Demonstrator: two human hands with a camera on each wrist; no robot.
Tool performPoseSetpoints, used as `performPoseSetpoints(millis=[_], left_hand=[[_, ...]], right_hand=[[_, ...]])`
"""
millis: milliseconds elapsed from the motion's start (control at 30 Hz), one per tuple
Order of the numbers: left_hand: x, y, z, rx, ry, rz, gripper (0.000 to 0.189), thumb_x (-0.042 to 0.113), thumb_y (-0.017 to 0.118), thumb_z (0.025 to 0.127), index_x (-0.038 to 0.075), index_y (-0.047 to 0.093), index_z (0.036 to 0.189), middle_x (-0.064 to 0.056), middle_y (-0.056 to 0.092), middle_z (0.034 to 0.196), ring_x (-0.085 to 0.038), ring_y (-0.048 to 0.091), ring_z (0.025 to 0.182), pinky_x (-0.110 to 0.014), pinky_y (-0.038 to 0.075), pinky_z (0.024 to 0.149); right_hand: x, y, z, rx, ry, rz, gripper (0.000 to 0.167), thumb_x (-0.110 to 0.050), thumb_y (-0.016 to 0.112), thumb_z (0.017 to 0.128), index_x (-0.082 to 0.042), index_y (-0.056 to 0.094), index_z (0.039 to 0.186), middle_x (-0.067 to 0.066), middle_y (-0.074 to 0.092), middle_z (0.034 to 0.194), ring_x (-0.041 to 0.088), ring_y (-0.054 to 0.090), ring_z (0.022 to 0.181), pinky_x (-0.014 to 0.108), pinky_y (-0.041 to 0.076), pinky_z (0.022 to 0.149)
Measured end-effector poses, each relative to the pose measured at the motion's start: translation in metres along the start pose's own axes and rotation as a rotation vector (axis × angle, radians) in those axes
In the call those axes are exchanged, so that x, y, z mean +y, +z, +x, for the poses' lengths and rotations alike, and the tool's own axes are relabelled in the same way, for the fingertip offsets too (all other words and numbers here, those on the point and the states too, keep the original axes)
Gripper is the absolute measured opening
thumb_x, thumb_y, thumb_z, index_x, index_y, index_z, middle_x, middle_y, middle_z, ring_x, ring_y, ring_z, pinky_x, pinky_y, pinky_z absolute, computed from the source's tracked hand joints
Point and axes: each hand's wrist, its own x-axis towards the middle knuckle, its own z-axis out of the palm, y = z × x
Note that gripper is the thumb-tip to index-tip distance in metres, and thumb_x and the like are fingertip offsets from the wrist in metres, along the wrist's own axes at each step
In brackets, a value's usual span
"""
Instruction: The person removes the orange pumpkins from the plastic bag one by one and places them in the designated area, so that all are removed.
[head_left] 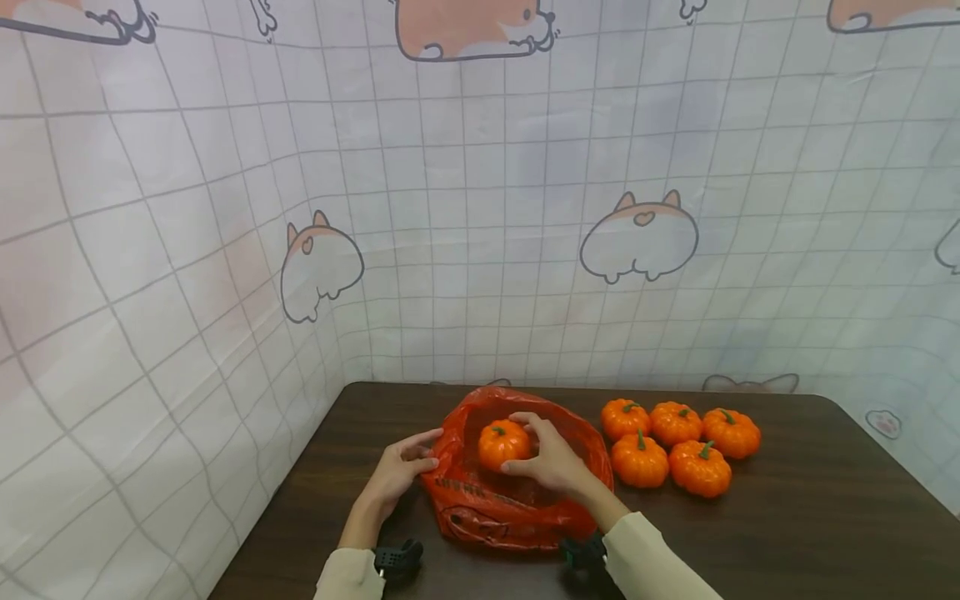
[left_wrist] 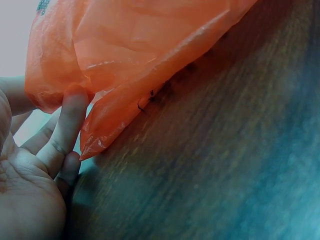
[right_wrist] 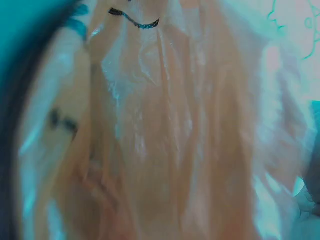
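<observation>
A red plastic bag lies spread on the table with its mouth facing up. My left hand pinches the bag's left rim between thumb and fingers; the left wrist view shows the hand at the orange-looking film. Over the bag's mouth, my right hand grips a small orange pumpkin with a green stem, thumb on the near side and fingers on the far side. Bag film fills most of the right wrist view and hides the fingers there.
Several more small pumpkins sit in two rows right of the bag. The dark wooden table extends further right. Behind and to the left hangs a white grid-patterned cloth with cartoon dogs.
</observation>
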Motion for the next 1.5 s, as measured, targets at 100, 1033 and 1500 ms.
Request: performPoseSetpoints(millis=[100,1033,1500], left_hand=[[-0.001,0.0,0.001,-0.001,-0.001,-0.001,0.046,0.012,0.07,0.095,0.019,0.064,0.14,-0.009,0.068,0.106,-0.019,0.064,0.095,-0.031,0.052,0.084],[-0.001,0.001,0.001,0.009,0.003,0.006,0.045,0.01,0.069,0.096,0.019,0.065,0.14,-0.01,0.067,0.108,-0.02,0.063,0.097,-0.032,0.051,0.083],[-0.001,0.001,0.0,0.002,0.013,0.004,0.045,0.01,0.068,0.096,0.017,0.064,0.141,-0.012,0.067,0.108,-0.02,0.063,0.095,-0.032,0.051,0.08]], right_hand=[[0.0,-0.009,-0.01,0.007,-0.019,0.012,0.071,-0.025,0.087,0.082,-0.024,0.051,0.143,0.018,0.047,0.144,0.037,0.058,0.121,0.056,0.052,0.098],[0.009,-0.081,-0.064,-0.048,-0.056,-0.006,0.076,-0.036,0.081,0.088,-0.023,0.043,0.152,0.02,0.041,0.153,0.034,0.055,0.123,0.045,0.053,0.097],[0.016,-0.134,-0.068,-0.055,-0.048,-0.042,0.07,-0.036,0.075,0.094,-0.024,0.04,0.153,0.026,0.035,0.156,0.046,0.051,0.133,0.058,0.048,0.104]])
